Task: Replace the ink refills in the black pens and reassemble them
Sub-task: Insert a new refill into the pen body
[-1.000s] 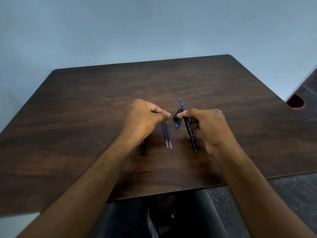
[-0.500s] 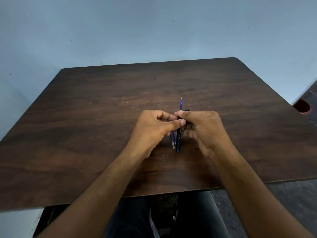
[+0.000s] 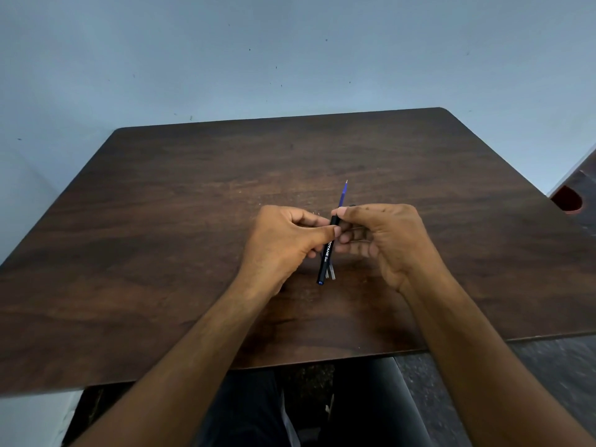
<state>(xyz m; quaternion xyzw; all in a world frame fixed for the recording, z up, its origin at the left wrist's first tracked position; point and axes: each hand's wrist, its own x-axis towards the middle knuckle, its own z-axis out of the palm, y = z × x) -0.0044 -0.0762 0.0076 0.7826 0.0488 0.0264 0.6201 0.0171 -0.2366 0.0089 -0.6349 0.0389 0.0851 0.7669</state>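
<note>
Both hands pinch the black pen barrel, blue refill protruding.

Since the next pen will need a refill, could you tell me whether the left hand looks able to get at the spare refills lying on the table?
Probably not at once: the left hand grips the black pen barrel, which lies across the spare refills, so only their near ends show.

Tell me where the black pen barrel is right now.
In the head view the black pen barrel is at the table's centre, pinched between the left hand and right hand, blue refill poking out its far end.
</note>
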